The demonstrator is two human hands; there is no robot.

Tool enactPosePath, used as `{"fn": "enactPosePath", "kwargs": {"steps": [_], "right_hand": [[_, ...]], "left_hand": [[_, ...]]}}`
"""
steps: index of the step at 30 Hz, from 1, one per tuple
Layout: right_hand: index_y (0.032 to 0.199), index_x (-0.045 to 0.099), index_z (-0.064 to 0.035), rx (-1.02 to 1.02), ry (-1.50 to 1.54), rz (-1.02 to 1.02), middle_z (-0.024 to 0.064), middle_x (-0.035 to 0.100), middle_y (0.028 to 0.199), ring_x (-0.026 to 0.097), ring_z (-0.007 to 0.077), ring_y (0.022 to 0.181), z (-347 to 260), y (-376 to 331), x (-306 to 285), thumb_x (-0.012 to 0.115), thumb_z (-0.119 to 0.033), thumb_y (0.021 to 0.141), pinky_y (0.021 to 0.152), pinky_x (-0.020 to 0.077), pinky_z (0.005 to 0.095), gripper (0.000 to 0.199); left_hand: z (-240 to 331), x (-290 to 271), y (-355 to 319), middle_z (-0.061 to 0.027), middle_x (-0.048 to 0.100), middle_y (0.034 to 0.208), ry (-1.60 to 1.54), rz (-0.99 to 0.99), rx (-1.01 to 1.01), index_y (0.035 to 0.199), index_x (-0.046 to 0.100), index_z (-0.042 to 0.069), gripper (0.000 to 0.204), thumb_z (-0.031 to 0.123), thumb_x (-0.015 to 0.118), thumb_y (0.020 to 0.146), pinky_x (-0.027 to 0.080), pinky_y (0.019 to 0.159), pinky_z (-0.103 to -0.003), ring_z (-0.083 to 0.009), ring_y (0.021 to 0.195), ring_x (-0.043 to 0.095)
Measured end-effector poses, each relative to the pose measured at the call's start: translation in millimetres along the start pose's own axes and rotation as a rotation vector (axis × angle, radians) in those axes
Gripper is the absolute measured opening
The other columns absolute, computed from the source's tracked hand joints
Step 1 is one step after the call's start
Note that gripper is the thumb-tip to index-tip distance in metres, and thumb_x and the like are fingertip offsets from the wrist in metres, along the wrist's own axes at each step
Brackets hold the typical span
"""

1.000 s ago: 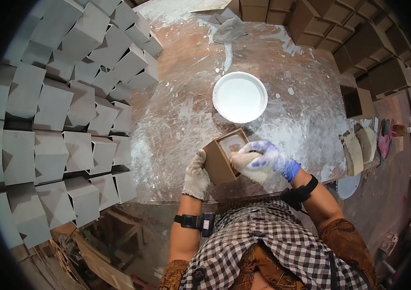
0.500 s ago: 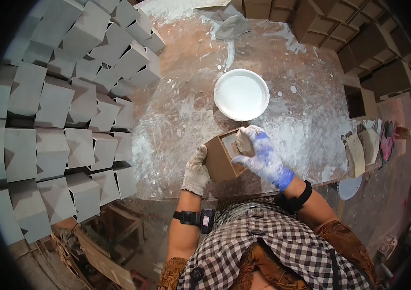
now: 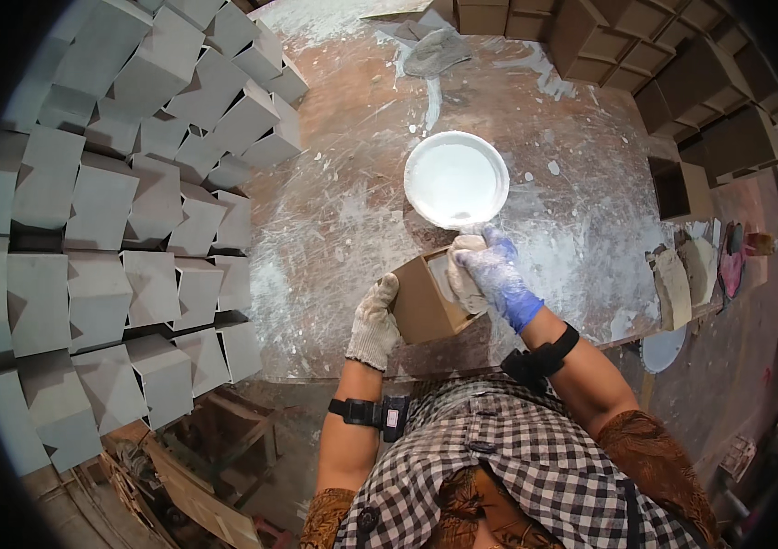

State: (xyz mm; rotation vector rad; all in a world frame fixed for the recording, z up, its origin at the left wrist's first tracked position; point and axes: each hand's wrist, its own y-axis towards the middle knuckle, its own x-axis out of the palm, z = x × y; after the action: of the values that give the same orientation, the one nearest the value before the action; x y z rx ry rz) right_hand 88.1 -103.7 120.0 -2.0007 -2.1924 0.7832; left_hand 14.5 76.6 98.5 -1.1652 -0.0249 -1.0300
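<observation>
A small brown open-fronted box (image 3: 421,302) is tilted above the near part of the table. My left hand (image 3: 375,320), in a knitted white glove, is closed around its left side. White coating shows on part of the inside. My right hand (image 3: 502,274), in a white glove with a blue coating, is closed on a pale, crumpled cloth-like pad (image 3: 465,274) at the box's opening. The pad's exact kind is unclear, and the fingers partly hide it. Just beyond the box stands a round white tub (image 3: 457,178) of white liquid.
Grey-white coated boxes (image 3: 101,201) are stacked high along the left. Brown boxes (image 3: 664,55) stand at the back right, with a single open one (image 3: 679,189) nearer. A grey rag (image 3: 437,52) lies at the back of the paint-smeared table (image 3: 334,210). Stiff cloths (image 3: 671,288) hang at the right edge.
My right hand has turned and drawn its fingers in around the pad, which now covers the box's right opening edge. My left hand and the box have hardly moved.
</observation>
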Motion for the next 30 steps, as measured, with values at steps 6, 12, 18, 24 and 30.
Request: {"fn": "enactPosePath", "kwargs": {"steps": [6, 12, 18, 24, 30], "right_hand": [[0.100, 0.057, -0.0050, -0.230, 0.132, -0.363, 0.0079, 0.061, 0.091, 0.057, 0.0152, 0.085, -22.8, -0.8, 9.2, 0.063, -0.007, 0.068, 0.078, 0.0453, 0.0267, 0.032], [0.094, 0.059, -0.0058, -0.307, 0.109, -0.822, 0.0073, 0.062, 0.087, 0.058, 0.0161, 0.084, -24.3, 0.3, -4.1, 0.061, -0.008, 0.069, 0.080, 0.0452, 0.0302, 0.026], [0.096, 0.061, -0.0067, -0.417, -0.265, -0.918, 0.0107, 0.061, 0.091, 0.058, 0.0197, 0.082, -28.6, -20.1, -29.4, 0.065, -0.014, 0.065, 0.076, 0.0457, 0.0304, 0.032], [0.103, 0.056, -0.0069, -0.321, -0.055, -0.436, 0.0069, 0.059, 0.093, 0.056, 0.0167, 0.089, -9.7, 0.1, -22.3, 0.059, -0.007, 0.065, 0.081, 0.0449, 0.0296, 0.038], [0.093, 0.056, -0.0036, -0.467, -0.040, -0.503, 0.0110, 0.060, 0.086, 0.060, 0.0192, 0.079, -24.6, -15.0, 1.4, 0.055, -0.004, 0.075, 0.070, 0.0499, 0.0257, 0.018]], "left_hand": [[3.4, 4.1, -6.6, -0.0136, 0.058, 0.100, -0.082, -0.047, 0.021, 0.106, 0.052, -0.002, 0.043, 0.033, 0.059, 0.082, 0.054, 0.075, -0.039, -0.0241, 0.088, 0.060], [-6.1, -23.4, 5.8, -0.0125, 0.060, 0.095, -0.101, -0.029, 0.004, 0.102, 0.054, -0.001, 0.041, 0.031, 0.064, 0.079, 0.054, 0.073, -0.037, -0.0245, 0.086, 0.060], [-2.1, -17.0, 6.5, -0.0101, 0.060, 0.093, -0.046, 0.011, -0.003, 0.095, 0.057, 0.000, 0.039, 0.032, 0.068, 0.075, 0.055, 0.070, -0.036, -0.0221, 0.085, 0.060], [-4.6, -20.1, 15.1, -0.0100, 0.059, 0.095, -0.035, 0.007, -0.004, 0.098, 0.057, 0.000, 0.039, 0.032, 0.067, 0.076, 0.055, 0.071, -0.038, -0.0238, 0.087, 0.060], [-0.2, -13.9, 9.3, -0.0136, 0.060, 0.098, -0.079, -0.015, -0.020, 0.099, 0.057, 0.000, 0.035, 0.029, 0.061, 0.080, 0.055, 0.074, -0.041, -0.0250, 0.087, 0.061]]}}
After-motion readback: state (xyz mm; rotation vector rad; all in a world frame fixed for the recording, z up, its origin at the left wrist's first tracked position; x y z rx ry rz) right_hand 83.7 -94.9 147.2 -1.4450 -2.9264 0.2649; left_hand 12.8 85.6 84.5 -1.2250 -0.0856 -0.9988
